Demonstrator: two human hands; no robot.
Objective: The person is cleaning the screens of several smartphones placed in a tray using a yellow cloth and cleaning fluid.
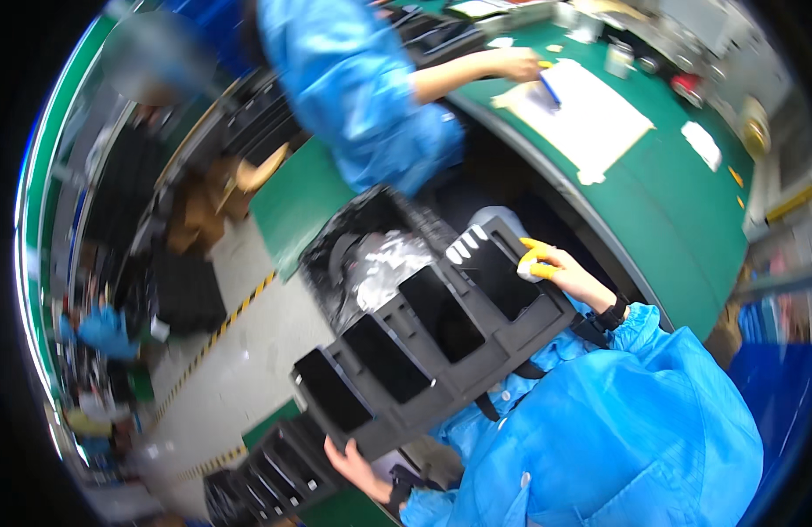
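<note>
A long black foam tray (480,356) is tilted in front of me, with several flat black screen panels (441,314) in its slots. My left hand (357,467) grips the tray's near left end, its fingers partly hidden underneath. At the tray's right end, my right hand (555,266) is closed on the edge, yellow covers on its fingers. Something small and white (530,270) shows at those fingertips; what it is I cannot make out. Several white strips (465,246) show at the far edge of the tray, near the last panel.
Behind the tray stands a black bag-lined bin (331,255) with crumpled clear film. A co-worker in blue (344,97) reaches over the green bench (687,211) with a blue pen-like tool above a white sheet (586,119). Another loaded black tray (274,470) lies at lower left.
</note>
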